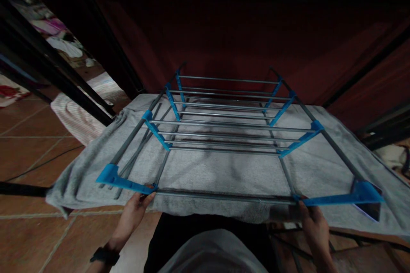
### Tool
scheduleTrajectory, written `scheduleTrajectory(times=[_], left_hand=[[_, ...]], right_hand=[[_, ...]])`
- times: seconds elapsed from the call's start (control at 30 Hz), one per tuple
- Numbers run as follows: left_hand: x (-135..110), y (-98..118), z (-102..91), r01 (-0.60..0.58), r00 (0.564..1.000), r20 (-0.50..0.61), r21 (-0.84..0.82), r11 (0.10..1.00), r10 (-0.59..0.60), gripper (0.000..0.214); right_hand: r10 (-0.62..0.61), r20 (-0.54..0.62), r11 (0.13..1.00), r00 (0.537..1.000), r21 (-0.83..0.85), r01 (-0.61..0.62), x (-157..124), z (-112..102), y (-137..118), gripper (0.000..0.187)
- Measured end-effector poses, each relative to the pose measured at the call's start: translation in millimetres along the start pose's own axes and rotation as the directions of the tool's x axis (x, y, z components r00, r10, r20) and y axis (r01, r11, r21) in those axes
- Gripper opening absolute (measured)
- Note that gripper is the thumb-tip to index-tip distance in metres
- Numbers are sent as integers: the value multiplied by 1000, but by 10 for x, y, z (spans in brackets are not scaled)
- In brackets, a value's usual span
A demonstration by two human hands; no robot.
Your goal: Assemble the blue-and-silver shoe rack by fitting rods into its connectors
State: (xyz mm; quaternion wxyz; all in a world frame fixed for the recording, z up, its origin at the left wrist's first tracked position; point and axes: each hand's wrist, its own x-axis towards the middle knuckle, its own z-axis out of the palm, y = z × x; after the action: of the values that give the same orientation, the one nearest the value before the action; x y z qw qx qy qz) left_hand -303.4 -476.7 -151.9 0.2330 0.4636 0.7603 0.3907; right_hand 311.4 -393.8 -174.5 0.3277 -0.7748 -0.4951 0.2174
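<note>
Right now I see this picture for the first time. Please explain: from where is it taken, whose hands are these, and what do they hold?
There is no machine. One camera sits on a person's head and looks forward and down, so the left hand and the right hand at the bottom are that person's own. Both grip the near end of a grey metal drying rack with blue plastic joints. Under it spreads a grey towel, above reddish-brown floor tiles. A black watch is on the left wrist.

Grey blanket [224, 175] spread flat; striped cloth [80, 115] on tiled floor [32, 230]; red curtain [224, 34] behind.
</note>
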Motion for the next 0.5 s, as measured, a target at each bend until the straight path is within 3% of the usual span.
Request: scheduleTrajectory(times=[0.23,0.5], left_hand=[[78,18,-126,-50,984,176,60,997,38,51],[28,35,-112,-105,982,163,67,992,93,45]], right_hand=[[66,30,995,997,-79,-64,43,-35,132,73],[17,29,978,999,-210,-11,148,-67,294,65]])
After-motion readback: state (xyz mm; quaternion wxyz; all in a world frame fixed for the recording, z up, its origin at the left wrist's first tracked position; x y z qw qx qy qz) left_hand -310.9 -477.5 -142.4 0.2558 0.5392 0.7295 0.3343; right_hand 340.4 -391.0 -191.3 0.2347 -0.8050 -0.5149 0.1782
